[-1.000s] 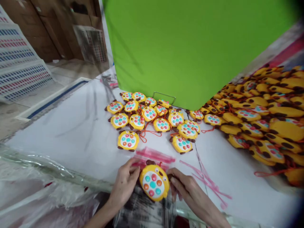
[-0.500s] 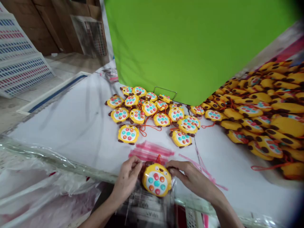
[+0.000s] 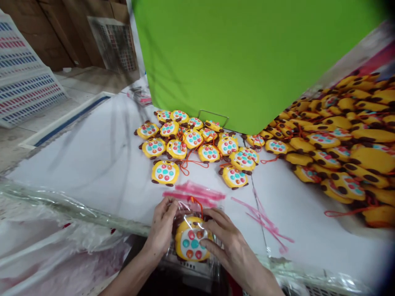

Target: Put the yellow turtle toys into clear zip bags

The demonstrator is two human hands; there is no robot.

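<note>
Toy (image 3: 194,244) had slipped into the clear bag (image 3: 185,208), now covered; our left hand (image 3: 162,228) pinched the bag at ten o'clock, our right hand (image 3: 233,242) the toy at two.

White-covered worktable (image 3: 77,164) before the person. At its near edge, between left hand (image 3: 163,226) and right hand (image 3: 231,242): yellow round plastic toy (image 3: 194,244) in clear plastic bag (image 3: 213,269). Just beyond the hands, flat pink strips (image 3: 197,194) on the table. Farther back, loose cluster of yellow animal-shaped toys (image 3: 194,139), before upright green flat panel (image 3: 231,61). Right side: heap of yellow plastic toys (image 3: 373,158). Left, past the table: white plastic crates (image 3: 27,88); brown cardboard boxes (image 3: 55,37) behind.
</note>
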